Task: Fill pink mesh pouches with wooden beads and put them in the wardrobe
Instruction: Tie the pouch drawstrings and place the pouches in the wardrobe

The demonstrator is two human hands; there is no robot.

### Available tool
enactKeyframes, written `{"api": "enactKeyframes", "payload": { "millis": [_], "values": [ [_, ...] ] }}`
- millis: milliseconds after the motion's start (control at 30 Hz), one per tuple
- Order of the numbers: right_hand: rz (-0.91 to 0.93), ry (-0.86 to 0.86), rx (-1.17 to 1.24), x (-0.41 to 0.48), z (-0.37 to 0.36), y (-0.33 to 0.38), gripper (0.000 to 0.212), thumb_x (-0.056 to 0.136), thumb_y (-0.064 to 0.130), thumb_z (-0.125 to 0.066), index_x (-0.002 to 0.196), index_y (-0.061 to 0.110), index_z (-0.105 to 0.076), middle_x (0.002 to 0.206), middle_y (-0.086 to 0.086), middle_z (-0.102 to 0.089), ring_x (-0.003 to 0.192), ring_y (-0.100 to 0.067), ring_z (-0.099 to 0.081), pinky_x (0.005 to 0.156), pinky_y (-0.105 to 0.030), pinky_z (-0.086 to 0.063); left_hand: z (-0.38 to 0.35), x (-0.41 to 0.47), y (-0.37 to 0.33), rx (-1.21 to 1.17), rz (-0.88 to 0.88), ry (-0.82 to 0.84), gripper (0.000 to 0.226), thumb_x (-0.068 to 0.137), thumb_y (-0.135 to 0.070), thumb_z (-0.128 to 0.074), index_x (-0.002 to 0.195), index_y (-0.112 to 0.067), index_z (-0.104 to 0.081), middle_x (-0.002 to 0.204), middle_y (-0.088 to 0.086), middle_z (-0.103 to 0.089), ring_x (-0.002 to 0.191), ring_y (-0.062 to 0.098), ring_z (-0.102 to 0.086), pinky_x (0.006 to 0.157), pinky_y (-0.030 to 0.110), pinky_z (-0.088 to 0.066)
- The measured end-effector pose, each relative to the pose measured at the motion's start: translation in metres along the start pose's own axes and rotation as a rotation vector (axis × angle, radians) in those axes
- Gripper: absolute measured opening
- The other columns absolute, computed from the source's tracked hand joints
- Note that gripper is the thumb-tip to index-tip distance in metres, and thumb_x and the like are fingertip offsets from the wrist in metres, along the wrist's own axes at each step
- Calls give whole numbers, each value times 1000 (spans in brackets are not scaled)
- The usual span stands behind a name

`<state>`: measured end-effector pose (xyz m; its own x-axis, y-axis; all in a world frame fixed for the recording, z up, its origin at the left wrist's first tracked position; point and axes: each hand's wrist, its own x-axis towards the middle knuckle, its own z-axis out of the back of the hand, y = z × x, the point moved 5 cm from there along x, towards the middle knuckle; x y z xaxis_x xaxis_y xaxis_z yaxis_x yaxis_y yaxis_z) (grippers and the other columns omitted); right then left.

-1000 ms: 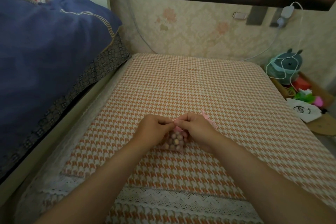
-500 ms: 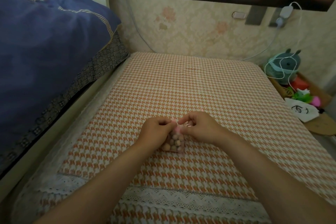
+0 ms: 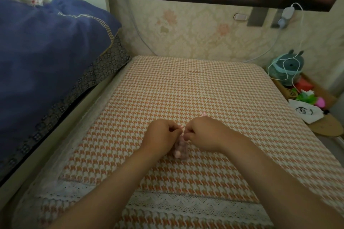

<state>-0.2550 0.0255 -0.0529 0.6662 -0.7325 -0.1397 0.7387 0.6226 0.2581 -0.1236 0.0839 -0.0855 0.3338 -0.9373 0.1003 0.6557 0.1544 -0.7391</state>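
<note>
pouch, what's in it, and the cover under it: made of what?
The pink pouch looks like sheer soft mesh fabric: the contents show through. The beads are small, round and matte, tan through the mesh, probably wood, though blurred. The houndstooth cover is matte woven cloth, orange and white, with white lace trim at the near edge.

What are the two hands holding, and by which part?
Both the left hand and right hand pinch the bead-filled pink mesh pouch at its top.

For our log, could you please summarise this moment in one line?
pink mesh pouch of wooden beads: on orange houndstooth cloth | left hand: pinches top | right hand: pinches top
</note>
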Motion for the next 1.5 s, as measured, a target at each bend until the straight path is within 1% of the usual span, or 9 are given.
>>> {"api": "enactKeyframes", "payload": {
  "millis": [100, 233, 300, 467, 833, 1067, 1267, 1400, 1500],
  "values": [
    [74, 37, 37, -9, 6, 2, 24, 103, 32, -50, 104, 30, -73, 90, 9, -69, 87, -9, -61, 115, -39, -33, 1, 0, -7, 79, -13, 44, 16, 93, -31, -64, 91, -28, -80, 76, -11, -74, 72, 4, -67, 70, 29, -56],
    [188, -106, 50, -10, 22, 11, 19, 99, 30, -58, 98, 30, -77, 88, 11, -71, 81, -7, -64, 81, -37, -57, 4, 5, -15, 305, -76, 105, 17, 92, -35, -63, 91, -31, -79, 70, -9, -67, 72, 11, -65, 62, 27, -49],
    [211, -183, 101, -6, 25, 11, 16, 97, 29, -63, 94, 29, -79, 87, 13, -73, 80, -4, -65, 77, -34, -57, 1, 8, -11, 311, -98, 109, 13, 88, -42, -68, 89, -33, -78, 77, -9, -68, 76, 12, -64, 66, 31, -52],
    [62, -268, 453, 4, 16, -12, 1, 85, 25, -80, 84, 27, -80, 80, 15, -74, 78, 2, -67, 76, -23, -57, -16, 3, 3, -211, -160, 130, 10, 83, -27, -79, 77, -35, -80, 79, -15, -73, 77, 5, -66, 73, 26, -53],
    [-65, -43, 652, -3, 4, -26, 8, 89, 23, -77, 84, 18, -79, 64, 1, -71, 51, -10, -60, 46, -20, -44, -25, -9, 15, -525, 112, 19, 9, 86, -26, -76, 83, -21, -82, 81, -5, -78, 78, 7, -72, 70, 19, -57],
    [-82, 2, 703, -14, 4, -25, 10, 91, 19, -75, 88, 11, -79, 78, -14, -77, 59, -21, -69, 43, -25, -46, -24, -13, 14, -590, 190, -7, 5, 86, -23, -77, 86, -22, -82, 81, -7, -78, 74, 3, -71, 63, 16, -56],
    [-88, 44, 750, -15, -2, -21, 10, 92, 14, -73, 87, 8, -78, 79, -11, -76, 59, -17, -69, 46, -25, -50, -18, -15, 13, -553, 67, -2, 19, 85, -15, -77, 100, -26, -80, 94, -16, -77, 90, -4, -70, 76, 11, -53],
    [-108, 32, 750, -13, -6, -22, 14, 91, 17, -75, 85, 5, -77, 72, -14, -73, 57, -19, -66, 45, -24, -50, -13, -13, 11, -441, -26, -29, 20, 85, -11, -76, 85, -31, -80, 85, -10, -76, 77, 1, -68, 71, 15, -52],
    [-104, -72, 600, -11, -3, -22, 13, 84, 32, -81, 82, 20, -78, 65, 3, -72, 59, -10, -66, 51, -24, -48, -14, -12, 11, -383, 3, 21, 10, 90, -16, -71, 84, -20, -79, 80, -5, -75, 70, 2, -66, 66, 18, -52]
  ]
}}
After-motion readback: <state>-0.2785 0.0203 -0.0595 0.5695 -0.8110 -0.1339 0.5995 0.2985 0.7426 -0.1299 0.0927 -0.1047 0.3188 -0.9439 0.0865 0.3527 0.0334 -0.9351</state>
